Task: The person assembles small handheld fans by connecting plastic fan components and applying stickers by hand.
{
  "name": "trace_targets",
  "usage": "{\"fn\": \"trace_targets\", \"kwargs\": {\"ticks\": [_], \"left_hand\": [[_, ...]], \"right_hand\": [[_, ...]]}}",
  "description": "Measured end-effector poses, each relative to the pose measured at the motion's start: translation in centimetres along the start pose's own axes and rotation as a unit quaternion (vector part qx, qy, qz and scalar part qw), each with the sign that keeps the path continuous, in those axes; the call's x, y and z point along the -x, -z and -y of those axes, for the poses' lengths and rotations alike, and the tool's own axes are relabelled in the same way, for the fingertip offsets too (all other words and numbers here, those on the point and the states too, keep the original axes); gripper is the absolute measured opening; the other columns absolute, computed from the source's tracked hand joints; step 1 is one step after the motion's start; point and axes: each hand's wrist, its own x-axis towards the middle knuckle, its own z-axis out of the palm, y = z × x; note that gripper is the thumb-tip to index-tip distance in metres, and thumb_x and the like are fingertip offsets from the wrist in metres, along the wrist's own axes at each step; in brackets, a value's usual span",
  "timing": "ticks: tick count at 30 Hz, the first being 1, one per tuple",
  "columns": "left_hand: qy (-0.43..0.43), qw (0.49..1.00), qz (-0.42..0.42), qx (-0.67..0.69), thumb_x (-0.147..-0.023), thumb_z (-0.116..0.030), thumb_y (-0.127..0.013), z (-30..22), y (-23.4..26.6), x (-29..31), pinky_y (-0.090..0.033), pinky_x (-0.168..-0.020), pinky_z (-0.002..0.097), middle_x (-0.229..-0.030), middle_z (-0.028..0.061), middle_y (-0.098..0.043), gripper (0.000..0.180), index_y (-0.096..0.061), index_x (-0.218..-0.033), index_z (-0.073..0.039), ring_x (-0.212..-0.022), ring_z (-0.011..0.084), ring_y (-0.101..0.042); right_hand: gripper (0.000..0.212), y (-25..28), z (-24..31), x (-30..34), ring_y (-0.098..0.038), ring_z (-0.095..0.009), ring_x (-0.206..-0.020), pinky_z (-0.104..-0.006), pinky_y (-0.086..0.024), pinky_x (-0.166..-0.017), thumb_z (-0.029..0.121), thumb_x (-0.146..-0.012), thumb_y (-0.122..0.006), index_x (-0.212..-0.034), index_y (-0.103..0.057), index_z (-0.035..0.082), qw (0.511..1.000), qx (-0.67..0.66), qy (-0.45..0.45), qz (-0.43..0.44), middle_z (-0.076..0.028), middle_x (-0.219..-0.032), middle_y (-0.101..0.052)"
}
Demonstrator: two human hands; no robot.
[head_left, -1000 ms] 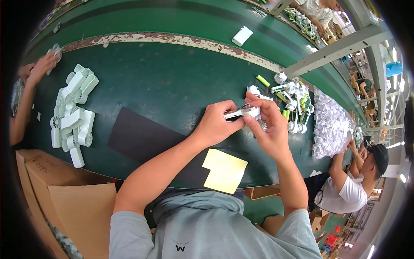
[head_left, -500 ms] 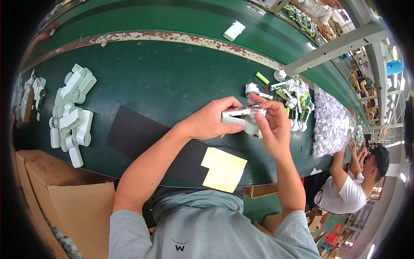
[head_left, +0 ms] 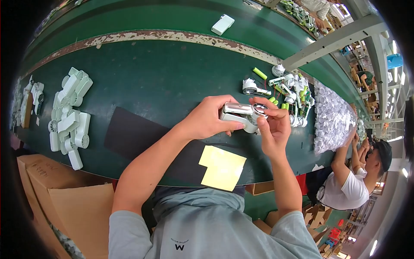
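Note:
Above the table, in front of me, I hold a small handheld fan (head_left: 237, 118) with a pale body and shiny silver parts. My left hand (head_left: 205, 117) is closed around its handle end, thumb along the near side. The fingers of my right hand (head_left: 277, 128) grip the round head with its silver ring. Just beyond lies a white motor piece (head_left: 254, 87) with a green battery (head_left: 259, 73) near it. A heap of fan inner parts (head_left: 293, 93), with wires and green batteries, sits right of my hands. Several pale green fan housings (head_left: 71, 116) are piled at the left.
A black mat (head_left: 133, 134) and yellow paper (head_left: 223, 168) lie by my forearms. A clear bag of white parts (head_left: 332, 118) stands at right, beside a seated co-worker (head_left: 349, 185). Beyond the table's chipped ledge (head_left: 164, 36), a white case (head_left: 223, 24) rests on a green belt. A cardboard box (head_left: 79, 207) is lower left.
A silver strip now shows along the fan's handle, and its silver ring faces up more plainly. The white case on the belt has shifted left. A distant hand at the far left has gone from view.

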Motion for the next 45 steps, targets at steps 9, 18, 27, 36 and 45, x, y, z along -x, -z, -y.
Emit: {"fn": "trace_targets", "kwargs": {"ticks": [9, 18, 27, 36, 45], "left_hand": [[-0.037, 0.999, -0.031, 0.01, -0.081, -0.005, -0.084, 0.1, 0.0, 0.0, -0.057, -0.064, 0.0274, -0.095, 0.0091, -0.071, 0.039, -0.06, -0.112, 0.001, -0.072, 0.0131, -0.07], [-0.048, 0.998, -0.026, -0.022, -0.08, -0.01, -0.087, 0.2, 0.3, 0.1, -0.059, -0.063, 0.0295, -0.091, 0.0094, -0.072, 0.043, -0.062, -0.114, 0.0, -0.073, 0.0142, -0.073], [-0.08, 0.996, -0.031, -0.012, -0.077, -0.001, -0.085, -0.1, 0.4, 0.5, -0.056, -0.058, 0.0295, -0.084, 0.0124, -0.071, 0.039, -0.058, -0.106, 0.003, -0.066, 0.015, -0.07], [-0.114, 0.991, -0.069, 0.024, -0.093, -0.013, -0.076, 0.2, 0.6, 0.0, -0.054, -0.062, 0.0276, -0.084, 0.0089, -0.072, 0.026, -0.061, -0.11, 0.001, -0.069, 0.0118, -0.069], [-0.22, 0.956, -0.124, -0.152, -0.09, -0.018, -0.08, -0.1, 1.1, -0.1, -0.056, -0.074, 0.0327, -0.099, 0.0125, -0.074, 0.031, -0.069, -0.115, -0.002, -0.085, 0.0213, -0.072]], "right_hand": [[0.022, 0.1, -0.3, 0.3, -0.06, -0.035, -0.128, -0.0453, -0.053, -0.103, 0.0, -0.099, -0.064, -0.113, -0.048, 0.003, 1.0, -0.014, -0.012, 0.013, -0.029, -0.138, -0.056], [0.022, 0.5, -1.2, 0.7, -0.062, -0.038, -0.124, -0.048, -0.049, -0.104, 0.008, -0.101, -0.063, -0.119, -0.051, 0.01, 0.996, 0.074, 0.044, 0.015, -0.029, -0.135, -0.059], [0.016, 1.1, -1.4, 0.7, -0.06, -0.036, -0.127, -0.0475, -0.047, -0.109, 0.008, -0.102, -0.062, -0.109, -0.048, 0.005, 0.998, 0.068, -0.015, 0.01, -0.026, -0.137, -0.056], [0.021, 0.3, -1.8, 0.2, -0.058, -0.033, -0.127, -0.0451, -0.043, -0.11, 0.007, -0.099, -0.064, -0.115, -0.05, 0.002, 0.995, 0.098, 0.026, 0.019, -0.022, -0.138, -0.055], [0.036, -1.3, -0.5, -4.7, -0.065, -0.018, -0.101, -0.0303, -0.047, -0.095, 0.025, -0.109, -0.047, -0.123, -0.062, -0.004, 0.989, 0.059, -0.13, -0.034, -0.011, -0.105, -0.067]]}}
